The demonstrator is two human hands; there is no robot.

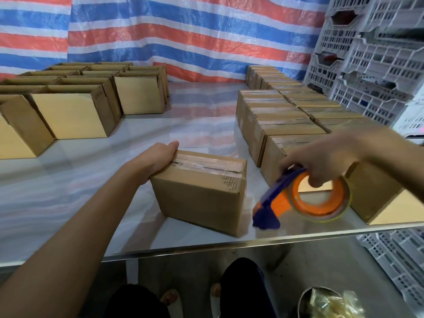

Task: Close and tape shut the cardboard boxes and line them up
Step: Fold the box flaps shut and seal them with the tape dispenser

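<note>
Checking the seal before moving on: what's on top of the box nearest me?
The box carries clear tape along its top seam, and the left hand rests on its left end. The right hand holds the dispenser beside it. Closed flaps hide the contents.

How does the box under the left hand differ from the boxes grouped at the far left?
The box under the left hand is closed, clear tape along its top seam; the far-left boxes look open-topped and untaped. The taped box sits alone; the far-left boxes stand clustered in rows. Both are plain brown cardboard.
</note>
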